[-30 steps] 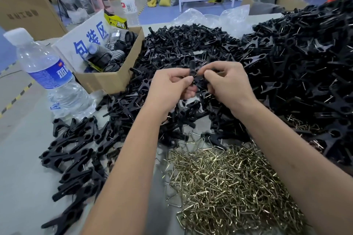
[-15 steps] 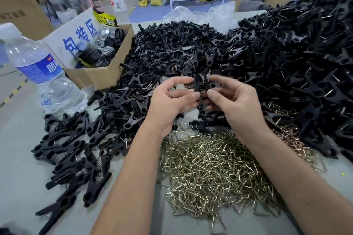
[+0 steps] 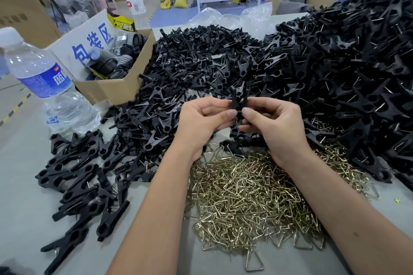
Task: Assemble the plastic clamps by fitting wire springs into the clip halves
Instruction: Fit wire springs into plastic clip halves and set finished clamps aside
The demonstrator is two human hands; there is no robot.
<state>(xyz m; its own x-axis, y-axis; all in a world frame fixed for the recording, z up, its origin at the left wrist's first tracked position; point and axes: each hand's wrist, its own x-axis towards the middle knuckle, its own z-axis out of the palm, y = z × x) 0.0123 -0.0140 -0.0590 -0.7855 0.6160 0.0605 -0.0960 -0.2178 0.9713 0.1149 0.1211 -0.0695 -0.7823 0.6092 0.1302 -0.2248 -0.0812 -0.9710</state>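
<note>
Hands, left and right, pinch two upright black clip halves between fingertips, above the near wire springs.

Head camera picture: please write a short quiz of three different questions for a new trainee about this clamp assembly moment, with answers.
1. True or false: both hands hold one pair of black clip halves.
2. Which pile lies nearest the person? A) wire springs B) finished clamps C) plastic bags
3. Fill in: the big water bottle stands beside the cardboard ___.

Key: 1 true: left hand and right hand pinch them. 2 A. 3 box.
</note>
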